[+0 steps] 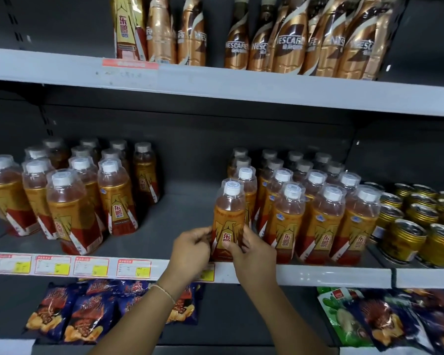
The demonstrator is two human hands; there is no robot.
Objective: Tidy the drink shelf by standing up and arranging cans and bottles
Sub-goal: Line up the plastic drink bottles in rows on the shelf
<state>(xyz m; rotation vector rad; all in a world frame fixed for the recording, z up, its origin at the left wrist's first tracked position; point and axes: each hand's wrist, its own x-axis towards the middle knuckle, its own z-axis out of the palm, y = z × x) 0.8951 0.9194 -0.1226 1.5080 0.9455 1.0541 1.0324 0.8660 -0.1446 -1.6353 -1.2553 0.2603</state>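
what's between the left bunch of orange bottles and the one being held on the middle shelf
Nothing: in the head view, bare grey shelf separates the left bottle group from the held bottle.

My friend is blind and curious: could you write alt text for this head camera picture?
Two hands, left hand and right hand, grip an upright orange drink bottle at the front edge of a grey middle shelf. More such bottles stand in groups on both sides, gold cans at far right, coffee bottles above, snack bags below.
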